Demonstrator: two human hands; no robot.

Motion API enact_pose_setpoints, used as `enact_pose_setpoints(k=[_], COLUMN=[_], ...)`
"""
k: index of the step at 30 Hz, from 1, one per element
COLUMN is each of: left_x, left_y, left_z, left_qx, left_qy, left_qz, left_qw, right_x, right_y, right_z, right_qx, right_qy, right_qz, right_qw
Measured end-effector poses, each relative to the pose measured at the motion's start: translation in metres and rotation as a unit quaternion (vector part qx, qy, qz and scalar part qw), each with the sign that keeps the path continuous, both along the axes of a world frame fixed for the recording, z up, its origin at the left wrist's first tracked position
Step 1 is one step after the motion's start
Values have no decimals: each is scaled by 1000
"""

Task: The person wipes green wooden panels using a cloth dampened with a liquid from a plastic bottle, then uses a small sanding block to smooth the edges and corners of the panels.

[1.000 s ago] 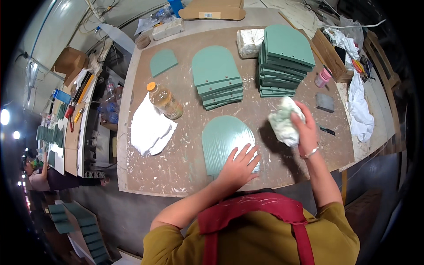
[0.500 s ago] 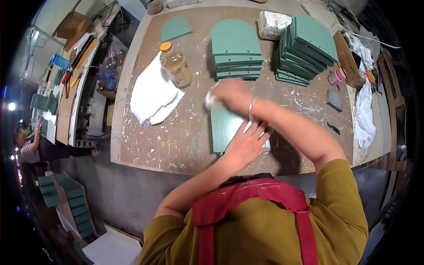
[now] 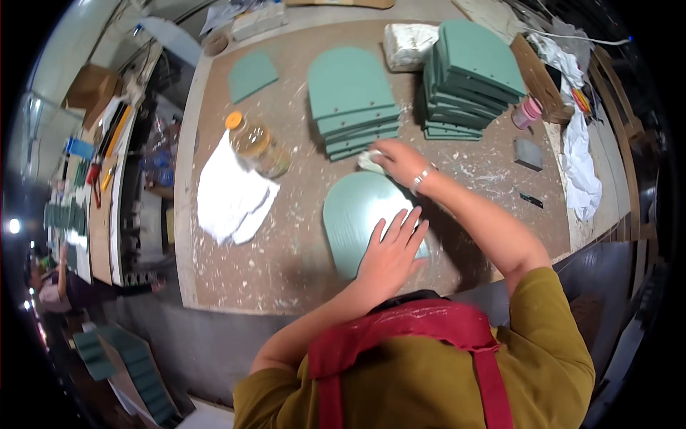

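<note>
Flat on the table in front of me lies a green arch-shaped panel (image 3: 350, 214), its rounded end pointing away and light glinting off its surface. My left hand (image 3: 393, 247) rests on its near right part, fingers spread. At the panel's far rounded edge, my right hand (image 3: 401, 163) grips a wadded white cloth (image 3: 369, 161). Just beyond the cloth stands a stack of similar green panels (image 3: 350, 82) with small holes along their straight edges. To the left, a bottle of yellowish liquid with an orange cap (image 3: 261, 149) stands next to a crumpled white cloth (image 3: 232, 189).
A taller stack of green panels (image 3: 479, 53) stands at the far right beside a white wrapped block (image 3: 409, 46). A single panel (image 3: 252, 74) lies far left. On the right are a pink jar (image 3: 527, 113), a grey block (image 3: 528, 154) and a wooden bar (image 3: 539, 75).
My right hand has moved with the cloth to the panel's far edge, uncovering the rounded end. My left hand stays on the panel. The whole view has shifted slightly.
</note>
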State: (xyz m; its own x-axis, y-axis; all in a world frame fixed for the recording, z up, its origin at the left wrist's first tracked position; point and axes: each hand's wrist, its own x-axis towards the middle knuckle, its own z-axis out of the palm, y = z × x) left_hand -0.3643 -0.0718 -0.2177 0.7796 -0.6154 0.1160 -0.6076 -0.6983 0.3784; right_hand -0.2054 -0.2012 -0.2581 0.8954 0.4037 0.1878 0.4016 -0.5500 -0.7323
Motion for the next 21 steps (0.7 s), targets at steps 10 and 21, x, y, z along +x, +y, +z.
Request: enact_pose_setpoints(k=[10, 21], left_x=[202, 238], left_y=[37, 14], left_z=[48, 16], left_qx=[-107, -3], left_qy=[-154, -217], left_qz=[73, 55], left_qw=[980, 975], right_x=[-55, -54], right_y=[-65, -66], right_z=[-27, -26], right_qx=[135, 112], right_qy=[91, 7], right_qz=[-210, -196], right_qw=[964, 974])
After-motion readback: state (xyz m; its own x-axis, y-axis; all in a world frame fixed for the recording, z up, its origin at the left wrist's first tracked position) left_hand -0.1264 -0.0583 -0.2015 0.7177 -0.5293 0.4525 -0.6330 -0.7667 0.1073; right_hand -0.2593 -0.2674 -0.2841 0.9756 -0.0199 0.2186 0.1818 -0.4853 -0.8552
